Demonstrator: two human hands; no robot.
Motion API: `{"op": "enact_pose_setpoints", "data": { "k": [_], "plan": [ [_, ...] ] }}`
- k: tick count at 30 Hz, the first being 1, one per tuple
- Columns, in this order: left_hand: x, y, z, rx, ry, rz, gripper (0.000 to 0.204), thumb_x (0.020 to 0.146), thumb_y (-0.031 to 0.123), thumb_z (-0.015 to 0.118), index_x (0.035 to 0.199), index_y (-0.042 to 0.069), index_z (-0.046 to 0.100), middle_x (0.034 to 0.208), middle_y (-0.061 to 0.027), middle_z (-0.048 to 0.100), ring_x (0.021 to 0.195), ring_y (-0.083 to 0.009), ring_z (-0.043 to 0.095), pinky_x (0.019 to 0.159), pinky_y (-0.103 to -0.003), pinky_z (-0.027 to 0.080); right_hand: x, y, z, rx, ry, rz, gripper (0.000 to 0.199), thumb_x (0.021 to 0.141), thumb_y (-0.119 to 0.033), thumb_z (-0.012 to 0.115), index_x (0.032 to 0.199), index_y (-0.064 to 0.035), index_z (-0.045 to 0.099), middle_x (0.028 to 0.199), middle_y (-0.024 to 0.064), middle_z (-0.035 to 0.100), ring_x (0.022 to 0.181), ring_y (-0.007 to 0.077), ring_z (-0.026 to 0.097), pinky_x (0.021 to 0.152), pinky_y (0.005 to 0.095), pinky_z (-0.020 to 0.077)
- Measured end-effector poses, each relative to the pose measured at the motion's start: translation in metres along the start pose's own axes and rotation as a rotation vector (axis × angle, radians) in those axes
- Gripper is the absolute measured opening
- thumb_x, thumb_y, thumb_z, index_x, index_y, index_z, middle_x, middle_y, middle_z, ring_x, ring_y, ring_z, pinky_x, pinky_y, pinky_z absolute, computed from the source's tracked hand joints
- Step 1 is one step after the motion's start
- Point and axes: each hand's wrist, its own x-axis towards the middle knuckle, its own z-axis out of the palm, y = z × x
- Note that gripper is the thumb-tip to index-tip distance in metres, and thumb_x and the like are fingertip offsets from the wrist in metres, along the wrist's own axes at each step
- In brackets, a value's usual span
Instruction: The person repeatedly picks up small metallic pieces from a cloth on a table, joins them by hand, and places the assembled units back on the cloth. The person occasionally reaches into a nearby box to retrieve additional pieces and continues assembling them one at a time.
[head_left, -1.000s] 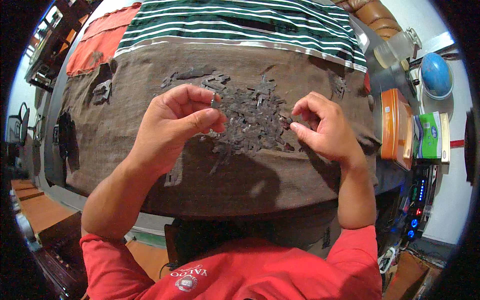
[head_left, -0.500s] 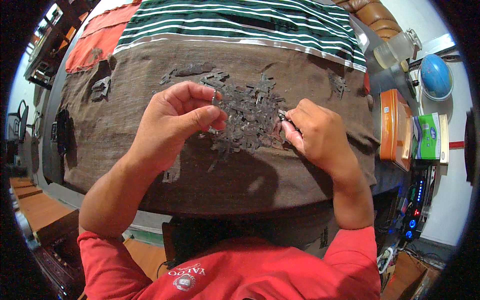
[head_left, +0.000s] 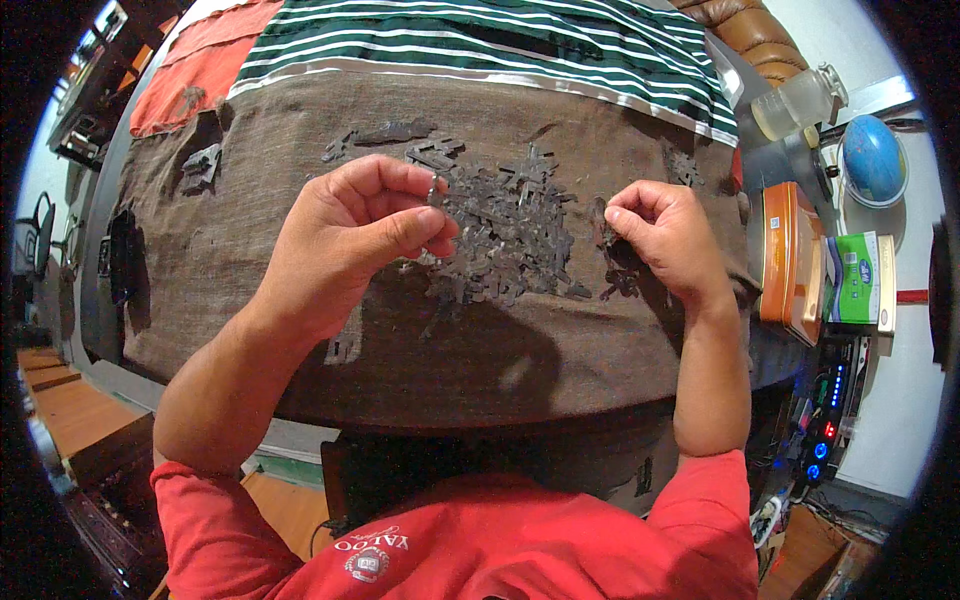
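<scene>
Our left hand [head_left: 355, 230], left of centre: thumb and forefinger clamped on small metal piece [head_left: 434, 190], roughly upright. Our right hand [head_left: 665, 240], right of centre: thumb and forefinger close together at dark reddish object [head_left: 602, 238] (we cannot tell whether they grip it). Between hands, mid-frame, pile of dark flat pieces [head_left: 510, 235] on brown cloth [head_left: 250, 260]. Green-and-white striped cloth [head_left: 480, 45] along top; orange tin [head_left: 785, 255] at right.

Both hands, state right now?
Left hand: closed, pinching a small metal piece.
Right hand: closed at the fingertips; can't tell whether it holds anything.
</scene>
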Motion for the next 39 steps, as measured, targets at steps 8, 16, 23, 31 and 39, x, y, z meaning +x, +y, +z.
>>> {"op": "enact_pose_setpoints", "data": {
  "k": [8,16,23,31,39],
  "plan": [
    [0.001,-0.001,0.0,-0.002,0.008,0.0,0.023,0.089,0.011,0.071,0.109,0.003,0.061,0.091,-0.0102,0.072,0.08,-0.0157,0.069,0.071,-0.025,0.051,-0.001,-0.002,0.0,-0.006,0.001,0.021,0.009,0.089,-0.008,0.069,0.087,0.0008,0.069,0.077,-0.0015,0.066,0.069,0.004,0.056,0.063,0.0218,0.0461],
    [0.0,0.0,0.0,0.003,0.002,-0.008,0.023,0.09,0.01,0.07,0.11,0.002,0.061,0.092,-0.0097,0.072,0.082,-0.0152,0.069,0.071,-0.024,0.05,-0.003,-0.004,0.0,0.064,0.0,0.057,0.007,0.089,-0.008,0.067,0.086,-0.0031,0.064,0.072,-0.0036,0.06,0.062,0.0024,0.05,0.056,0.0185,0.0392],
    [0.001,-0.001,0.003,-0.016,0.001,-0.007,0.023,0.089,0.009,0.071,0.109,0.003,0.06,0.092,-0.0105,0.072,0.082,-0.0167,0.07,0.072,-0.027,0.053,-0.006,-0.004,-0.009,0.461,-0.015,0.135,0.009,0.091,-0.013,0.066,0.09,-0.0053,0.063,0.073,-0.0033,0.06,0.063,0.0027,0.048,0.057,0.0189,0.0381],
    [0.002,0.004,0.014,0.114,0.025,0.015,0.024,0.09,0.004,0.069,0.111,-0.002,0.061,0.093,-0.009,0.07,0.081,-0.0164,0.07,0.072,-0.027,0.056,-0.013,-0.038,0.023,0.351,-0.001,-0.082,0.008,0.093,-0.011,0.064,0.089,-0.0033,0.062,0.078,-0.0016,0.061,0.072,0.0052,0.056,0.068,0.0217,0.0464],
    [-0.001,0.012,0.027,0.239,0.011,0.083,0.022,0.088,0.006,0.072,0.106,-0.005,0.064,0.09,-0.008,0.069,0.079,-0.0139,0.069,0.068,-0.025,0.056,-0.012,-0.077,0.074,0.419,-0.016,-0.175,0.011,0.094,-0.011,0.063,0.089,-0.0011,0.062,0.078,0.0013,0.065,0.072,0.0066,0.059,0.067,0.0241,0.0493]
  ]
}}
